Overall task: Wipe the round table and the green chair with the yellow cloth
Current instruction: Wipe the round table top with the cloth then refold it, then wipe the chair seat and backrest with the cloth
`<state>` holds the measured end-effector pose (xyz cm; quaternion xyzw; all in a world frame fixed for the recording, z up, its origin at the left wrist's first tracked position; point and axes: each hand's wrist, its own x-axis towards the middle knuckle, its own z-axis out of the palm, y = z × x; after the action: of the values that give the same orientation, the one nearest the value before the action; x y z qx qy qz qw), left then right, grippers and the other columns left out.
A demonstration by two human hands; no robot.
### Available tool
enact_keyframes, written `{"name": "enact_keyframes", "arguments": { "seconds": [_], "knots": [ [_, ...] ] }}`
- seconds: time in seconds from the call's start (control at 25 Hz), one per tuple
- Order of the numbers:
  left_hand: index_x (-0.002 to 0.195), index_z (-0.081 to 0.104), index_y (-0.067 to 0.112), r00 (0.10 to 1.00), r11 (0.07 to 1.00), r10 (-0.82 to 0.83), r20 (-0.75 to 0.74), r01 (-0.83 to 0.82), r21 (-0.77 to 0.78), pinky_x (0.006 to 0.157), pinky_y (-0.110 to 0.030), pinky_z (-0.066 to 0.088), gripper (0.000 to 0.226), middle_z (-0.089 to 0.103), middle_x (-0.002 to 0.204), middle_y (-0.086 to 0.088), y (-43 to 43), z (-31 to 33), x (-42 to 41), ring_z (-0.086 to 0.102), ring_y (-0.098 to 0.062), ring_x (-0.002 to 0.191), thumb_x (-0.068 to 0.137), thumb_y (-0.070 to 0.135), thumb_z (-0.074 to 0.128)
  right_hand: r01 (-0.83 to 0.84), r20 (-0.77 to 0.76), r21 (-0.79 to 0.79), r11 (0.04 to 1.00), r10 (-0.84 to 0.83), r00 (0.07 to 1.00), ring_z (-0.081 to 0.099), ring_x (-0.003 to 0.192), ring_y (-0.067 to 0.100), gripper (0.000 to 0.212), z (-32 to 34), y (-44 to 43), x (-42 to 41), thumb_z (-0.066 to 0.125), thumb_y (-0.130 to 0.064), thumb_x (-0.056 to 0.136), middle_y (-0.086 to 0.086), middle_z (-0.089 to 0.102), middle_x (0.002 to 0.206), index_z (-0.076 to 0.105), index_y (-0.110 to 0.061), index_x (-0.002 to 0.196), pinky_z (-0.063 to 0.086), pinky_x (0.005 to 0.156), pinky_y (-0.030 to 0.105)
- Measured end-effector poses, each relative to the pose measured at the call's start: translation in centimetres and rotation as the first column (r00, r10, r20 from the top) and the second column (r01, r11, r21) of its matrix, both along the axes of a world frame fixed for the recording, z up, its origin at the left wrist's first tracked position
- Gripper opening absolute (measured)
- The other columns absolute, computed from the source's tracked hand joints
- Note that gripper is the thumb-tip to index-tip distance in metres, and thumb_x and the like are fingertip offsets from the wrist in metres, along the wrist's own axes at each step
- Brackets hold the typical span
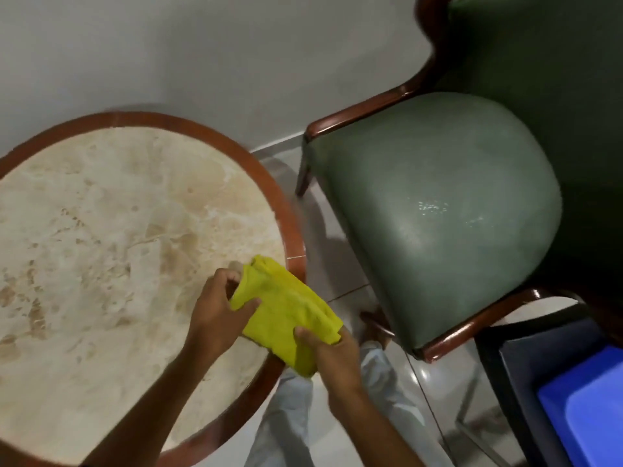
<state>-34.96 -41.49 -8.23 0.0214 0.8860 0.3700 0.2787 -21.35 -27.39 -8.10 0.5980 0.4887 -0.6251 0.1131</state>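
The yellow cloth (290, 311) is bunched and folded above the right rim of the round table (111, 237), which has a beige marble top and a red-brown wooden edge. My left hand (217, 311) grips the cloth's upper left end. My right hand (332, 355) grips its lower right end. The green chair (438, 210), with a padded seat and dark wooden arms, stands to the right of the table, apart from both hands.
A pale wall runs behind the table and chair. White floor tiles (337, 264) show in the gap between them, with my light trousers (293, 419) below. A dark container with a blue lid (583, 409) stands at the lower right.
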Motion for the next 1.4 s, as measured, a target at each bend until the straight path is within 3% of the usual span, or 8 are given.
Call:
{"name": "enact_keyframes", "arguments": {
  "seconds": [0.2,0.36,0.48,0.6,0.72,0.92,1.28,1.4],
  "knots": [
    [0.106,0.04,0.025,0.992,0.958,0.11,0.066,-0.124,0.259,0.081,-0.044,0.054,0.054,0.061,0.096,-0.002,13.5,2.4,4.2,0.062,-0.027,0.089,0.061,0.02,0.07,-0.108,-0.022,0.564,0.819,0.146,0.989,0.063,0.077,0.025,0.031,5.0,16.0,-0.2,0.07,-0.016,0.074,-0.007,0.061,0.078,0.049,-0.027,0.094,0.05,0.071,0.035],
    [0.125,0.031,0.031,0.962,0.946,-0.27,-0.05,0.274,0.172,0.08,-0.046,0.056,0.067,0.069,0.105,-0.004,21.9,1.7,6.1,0.067,-0.03,0.092,0.071,0.038,0.071,-0.305,0.241,0.899,0.313,0.227,0.944,0.054,0.113,0.026,0.056,5.3,25.4,-0.5,0.065,-0.023,0.076,0.003,0.057,0.118,0.043,-0.023,0.128,0.04,0.098,0.047],
    [0.132,0.041,0.025,0.758,0.873,-0.488,-0.433,0.415,-0.258,0.094,-0.047,0.045,0.054,0.062,0.126,-0.008,21.1,-0.8,0.5,0.057,-0.029,0.114,0.084,0.046,0.056,-0.395,0.375,0.811,0.431,0.134,0.917,0.024,0.145,0.031,0.071,1.4,25.4,-1.4,0.053,-0.043,0.092,0.017,0.029,0.156,0.026,-0.01,0.149,0.022,0.116,0.05],
    [0.137,0.041,0.019,0.643,0.72,-0.651,-0.404,0.353,-0.597,0.111,-0.059,0.026,0.057,0.038,0.152,-0.014,16.3,-3.5,-6.4,0.031,-0.031,0.142,0.091,0.052,0.043,-0.496,0.454,0.71,0.5,0.214,0.865,0.002,0.152,0.03,0.082,-3.6,22.6,-3.4,0.035,-0.057,0.096,0.018,0.006,0.163,0.01,-0.004,0.153,0.005,0.122,0.048],
    [0.142,0.038,0.018,0.732,0.714,-0.595,-0.332,0.291,-0.637,0.118,-0.059,0.009,0.067,0.021,0.161,-0.015,13.7,-5.1,-7.7,0.012,-0.031,0.151,0.09,0.06,0.033,-0.518,0.488,0.756,0.4,0.183,0.854,0.006,0.151,0.029,0.069,-5.7,28.4,-5.1,0.03,-0.047,0.101,0.017,0.01,0.163,0.012,-0.005,0.153,0.006,0.122,0.049],
    [0.132,0.052,0.018,0.748,0.789,-0.517,-0.416,0.227,-0.571,0.119,-0.056,0.009,0.057,0.03,0.157,-0.014,14.3,-5.0,-7.1,0.014,-0.029,0.15,0.088,0.051,0.038,-0.366,0.487,0.775,0.515,-0.12,0.865,0.011,0.15,0.032,0.059,-5.7,33.8,-1.6,0.03,-0.038,0.103,0.019,0.014,0.162,0.017,-0.009,0.153,0.013,0.121,0.05],
    [0.127,0.056,0.016,0.673,0.813,-0.522,-0.524,0.206,-0.545,0.119,-0.054,0.012,0.048,0.039,0.152,-0.015,13.5,-6.0,-7.2,0.021,-0.03,0.149,0.095,0.047,0.039,-0.637,0.52,0.771,0.014,0.564,0.642,0.017,0.149,0.032,0.058,-6.4,23.2,-19.6,0.031,-0.049,0.098,0.013,0.023,0.161,0.026,-0.025,0.151,0.015,0.119,0.052],
    [0.126,0.058,0.014,0.619,0.825,-0.522,-0.587,0.192,-0.531,0.118,-0.053,0.016,0.047,0.046,0.147,-0.016,13.3,-6.1,-7.2,0.027,-0.03,0.147,0.098,0.047,0.038,-0.583,0.611,0.719,-0.379,0.745,0.269,0.016,0.149,0.034,0.061,-7.6,19.6,-12.2,0.038,-0.04,0.095,0.012,0.021,0.162,0.024,-0.025,0.152,0.016,0.119,0.055]
  ]
}}
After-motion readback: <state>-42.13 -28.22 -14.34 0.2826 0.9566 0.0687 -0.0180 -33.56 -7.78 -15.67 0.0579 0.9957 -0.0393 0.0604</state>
